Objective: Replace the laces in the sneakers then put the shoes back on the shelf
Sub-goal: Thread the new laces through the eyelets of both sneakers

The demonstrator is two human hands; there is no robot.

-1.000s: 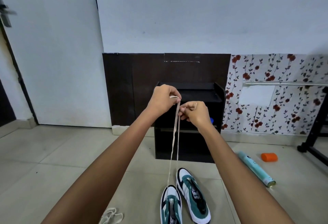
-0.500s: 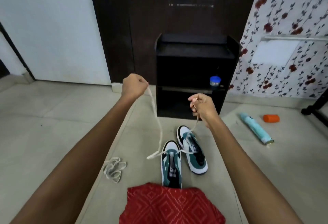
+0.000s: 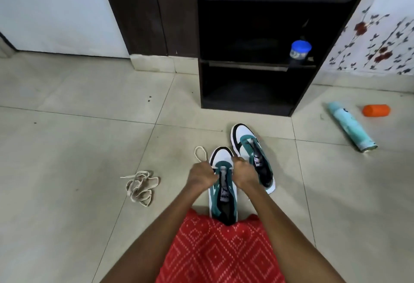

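Two green, white and black sneakers lie on the tiled floor. The near sneaker (image 3: 221,184) has a cream lace (image 3: 200,154) through its front eyelets. My left hand (image 3: 201,176) grips one end of that lace at the shoe's left side, and a loop of it pokes out beyond my fist. My right hand (image 3: 243,174) pinches the other end at the right side. The second sneaker (image 3: 251,150) lies unlaced just right of it. Another cream lace (image 3: 140,187) sits in a loose pile to the left. The black shelf (image 3: 257,43) stands ahead.
A blue-lidded jar (image 3: 300,53) stands on the shelf's middle board. A teal spray can (image 3: 349,125) and an orange cap (image 3: 376,110) lie on the floor at the right. Red patterned cloth (image 3: 219,251) covers my lap at the bottom.
Both hands dropped from chest height, where they held the lace ends up, down to the near sneaker. The view tilted down toward the floor.
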